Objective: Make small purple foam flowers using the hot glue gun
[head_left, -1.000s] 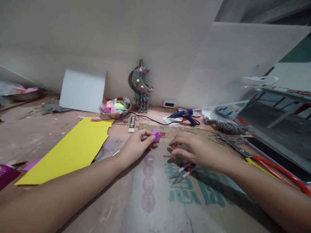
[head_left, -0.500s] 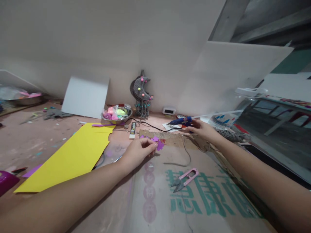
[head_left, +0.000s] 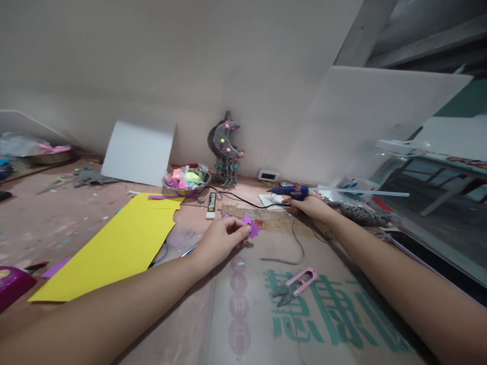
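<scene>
My left hand is closed in a pinch on a purple paper flower, just above the cardboard. More purple petals show behind the fingers, partly hidden. To the right, my right hand grips a blue glue gun by its handle. The gun's nozzle points left, above a small white card, and a long clear glue stick juts from its back. Pink-handled thread snips lie on the cardboard between my forearms, near a loose grey cord.
Yellow paper covers the left side. At the back are a metal bowl of colourful pieces, a grey moon ornament and a small white digital device. Grey yarn and a dark phone-like slab lie right.
The glue gun has tilted: its nozzle has come up and its glue stick has swung down to nearly level. My left hand still pinches the flower. The view has shifted slightly.
</scene>
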